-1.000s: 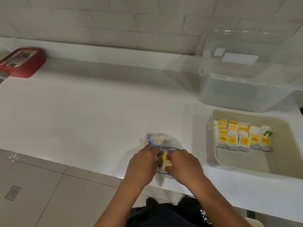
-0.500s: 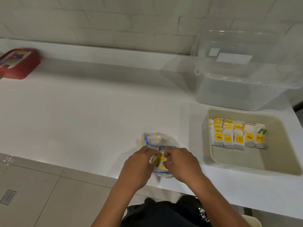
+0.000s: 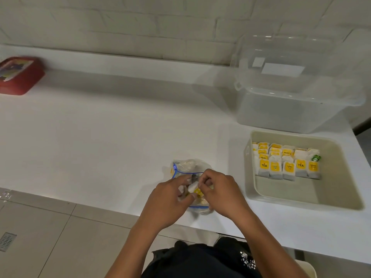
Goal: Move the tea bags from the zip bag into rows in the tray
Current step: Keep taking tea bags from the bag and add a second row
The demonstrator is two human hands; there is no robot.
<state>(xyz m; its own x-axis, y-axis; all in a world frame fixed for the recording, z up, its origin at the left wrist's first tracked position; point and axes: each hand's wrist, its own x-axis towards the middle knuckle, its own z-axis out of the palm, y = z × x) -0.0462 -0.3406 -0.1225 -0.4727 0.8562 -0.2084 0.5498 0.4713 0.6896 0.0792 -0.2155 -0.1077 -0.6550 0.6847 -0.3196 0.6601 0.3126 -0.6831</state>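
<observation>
Left hand (image 3: 168, 201) and right hand (image 3: 222, 192) both pinch one tea bag (image 3: 195, 190) at the mouth of the zip bag (image 3: 187, 167), which lies on the counter (image 3: 100, 141). To the right, the tray (image 3: 333, 197) holds rows of tea bags (image 3: 287, 161). A clear bin (image 3: 291, 101) stands behind it.

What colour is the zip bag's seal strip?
Blue; the zip bag shows it best in the head view.

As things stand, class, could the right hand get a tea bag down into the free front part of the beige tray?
Probably yes. The right hand is beside the beige plastic tray, whose open top and bare front floor have nothing over them; the yellow-labelled tea bags fill only the back.
</observation>
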